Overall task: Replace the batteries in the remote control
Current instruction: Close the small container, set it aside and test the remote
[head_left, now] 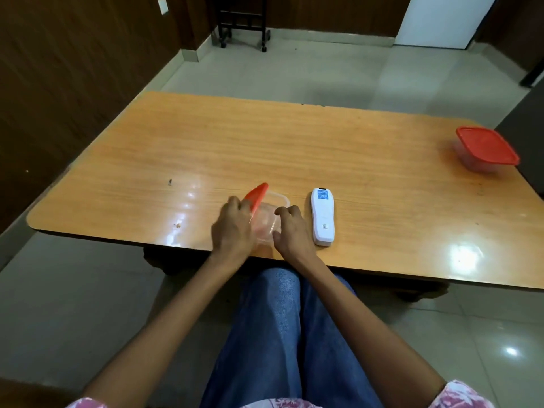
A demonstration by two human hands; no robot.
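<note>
A white remote control (323, 217) lies face down near the table's front edge, its back with a blue label facing up. Just left of it stands a small clear plastic container (269, 217). My left hand (234, 228) holds the container's red lid (256, 196), tilted up on its left side, lifted off the rim. My right hand (290, 231) grips the container's right side, fingers curled over the rim. I cannot make out what is inside the container.
The wooden table (294, 148) spreads wide ahead. A second clear container with a red lid (485, 148), shut, sits at the far right edge. My knees in blue trousers are under the front edge. A tiled floor lies beyond.
</note>
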